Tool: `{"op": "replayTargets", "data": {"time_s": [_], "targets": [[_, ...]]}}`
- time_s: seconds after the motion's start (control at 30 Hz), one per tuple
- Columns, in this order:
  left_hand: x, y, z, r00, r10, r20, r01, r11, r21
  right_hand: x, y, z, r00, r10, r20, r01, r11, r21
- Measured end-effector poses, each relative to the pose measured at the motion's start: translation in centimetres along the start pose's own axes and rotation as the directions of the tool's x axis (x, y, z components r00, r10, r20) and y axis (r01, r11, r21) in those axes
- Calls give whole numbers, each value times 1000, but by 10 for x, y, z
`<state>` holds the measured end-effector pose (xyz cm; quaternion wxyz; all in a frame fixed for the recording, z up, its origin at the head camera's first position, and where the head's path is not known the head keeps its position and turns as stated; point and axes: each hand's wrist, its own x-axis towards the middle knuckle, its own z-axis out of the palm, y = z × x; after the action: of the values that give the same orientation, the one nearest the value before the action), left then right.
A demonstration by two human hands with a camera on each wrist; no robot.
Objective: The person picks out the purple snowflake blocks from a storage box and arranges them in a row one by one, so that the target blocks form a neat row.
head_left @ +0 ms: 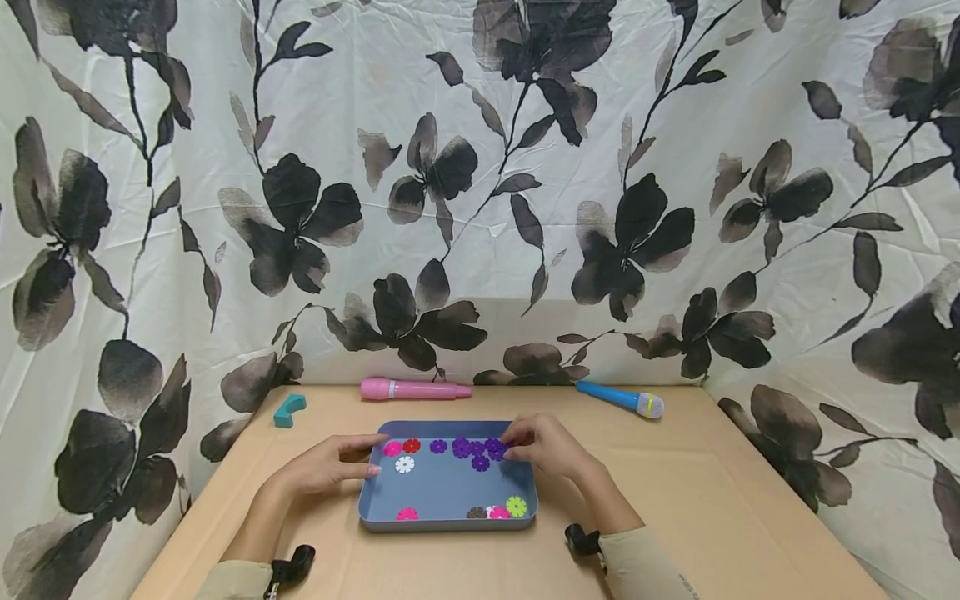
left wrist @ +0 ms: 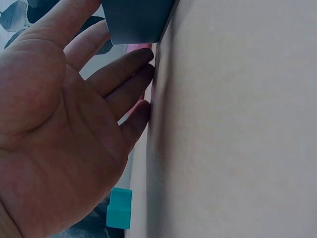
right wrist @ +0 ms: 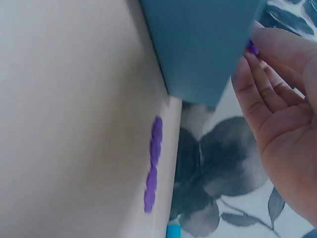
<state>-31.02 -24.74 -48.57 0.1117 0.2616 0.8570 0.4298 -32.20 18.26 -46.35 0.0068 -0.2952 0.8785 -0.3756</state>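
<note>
My left hand (head_left: 326, 463) rests against the left side of the grey-blue tray (head_left: 442, 525), index finger and thumb at the rim. In the left wrist view its other fingers (left wrist: 121, 74) stretch loosely beside the tray. At the tray's back right, my right hand (head_left: 546, 443) pinches a purple interlocking disc (right wrist: 253, 48) between thumb and fingers. Several purple notched discs (head_left: 462, 448) lie along the tray's back wall. Toward the left are a red disc (head_left: 412, 446), a pink disc (head_left: 393, 448) and a white disc (head_left: 405, 464).
Near the tray's front wall lie a lime disc (head_left: 516, 506), a brown disc (head_left: 477, 512) and pink ones. A joined purple strip (right wrist: 153, 163) lies on the table right of the tray. Behind stand a pink microphone (head_left: 416, 389), a blue microphone (head_left: 618, 400) and a teal block (head_left: 289, 410).
</note>
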Motion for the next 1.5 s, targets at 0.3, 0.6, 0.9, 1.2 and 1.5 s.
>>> {"op": "replayTargets", "data": {"time_s": [0.3,0.6,0.9,1.2,1.5], "targets": [[-1,0,-1,1000,-8,1,8,1000,-4,-12,12,-26,994,38,-98,-35,999,28],[0,-1,0,1000,-9,-3,9,1000,-2,-23,24,-44,992,53,-115,-52,999,13],[0,-1,0,1000,0,0,0,1000,-5,-32,36,-59,991,73,-116,-70,997,29],[0,-1,0,1000,9,2,-9,1000,-15,-40,43,-70,987,125,-97,-127,992,-18],[-1,-1,0,1000,2,-2,-2,1000,-3,-48,60,-73,987,145,-62,-146,989,-5]]}}
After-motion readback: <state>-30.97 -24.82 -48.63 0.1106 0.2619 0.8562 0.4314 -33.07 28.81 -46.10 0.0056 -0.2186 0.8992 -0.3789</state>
